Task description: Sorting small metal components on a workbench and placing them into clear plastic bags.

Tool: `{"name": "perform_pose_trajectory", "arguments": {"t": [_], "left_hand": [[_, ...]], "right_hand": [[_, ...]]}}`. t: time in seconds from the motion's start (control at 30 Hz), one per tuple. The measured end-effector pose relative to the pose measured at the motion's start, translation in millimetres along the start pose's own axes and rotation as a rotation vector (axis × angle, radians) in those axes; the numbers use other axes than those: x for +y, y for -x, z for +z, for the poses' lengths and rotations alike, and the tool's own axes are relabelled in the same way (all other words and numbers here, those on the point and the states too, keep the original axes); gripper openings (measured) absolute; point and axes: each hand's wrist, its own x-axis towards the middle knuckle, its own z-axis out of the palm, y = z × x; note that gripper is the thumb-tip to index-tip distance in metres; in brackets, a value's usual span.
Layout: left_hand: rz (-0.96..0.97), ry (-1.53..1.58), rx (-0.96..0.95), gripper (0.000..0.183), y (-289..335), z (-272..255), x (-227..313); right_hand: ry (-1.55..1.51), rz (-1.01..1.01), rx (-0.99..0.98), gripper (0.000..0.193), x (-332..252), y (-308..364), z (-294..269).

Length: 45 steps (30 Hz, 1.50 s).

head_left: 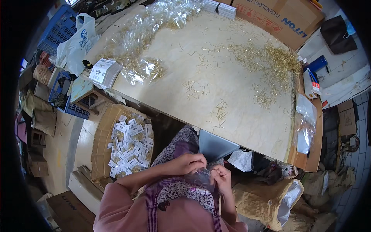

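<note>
Close to my body, in front of the apron, I have a small clear plastic bag [201,179] between both hands. My left hand [191,162] is closed, its fingers pinched at the bag's upper left side. At the bag's right edge, my right hand [221,178] pinches the film between thumb and fingers. What is inside the bag is too blurred to make out. Just beyond my hands, a grey tray-like panel [216,145] sticks out from under the table edge. Thin bent gold-coloured wire pieces [221,113] lie on the tabletop [166,92] ahead.
A carton [101,149] of carded packets stands left of my knees. Filled clear bags [150,31] line the table's far left, beside a card stack [105,72]. Gold wire pieces [284,58] heap at the right. A brown sack [266,201] sits by my right arm.
</note>
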Motion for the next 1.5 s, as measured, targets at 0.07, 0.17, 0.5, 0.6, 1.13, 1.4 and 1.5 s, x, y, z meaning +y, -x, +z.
{"name": "perform_pose_trajectory", "arguments": {"t": [0.07, 0.17, 0.5, 0.6, 1.13, 1.4, 1.5], "left_hand": [[-0.088, 0.119, -0.066, 0.015, -1, -2, -10], [-0.143, 0.286, -0.185, 0.024, 0, -5, -39], [-0.252, 0.451, -0.206, 0.030, 0, -8, -50], [-0.289, 0.655, -0.171, 0.031, -2, -7, -61], [0.156, -0.423, 0.078, 0.009, -5, 1, -104], [0.334, -0.383, 0.167, 0.011, -15, 7, -85], [0.373, -0.374, 0.170, 0.009, -20, 7, -84]], "right_hand": [[-0.191, -0.002, -0.090, 0.011, 10, 0, -7], [-0.222, 0.055, -0.080, 0.014, 18, 1, -9], [-0.257, 0.243, -0.206, 0.026, 9, -1, -12], [-0.375, 0.298, -0.290, 0.029, 21, -1, -19], [0.696, -0.474, 0.603, 0.016, 72, -19, -10], [1.244, -0.769, 0.471, 0.058, -112, -127, -58], [1.410, -0.653, 0.657, 0.068, -129, -193, -104]]}}
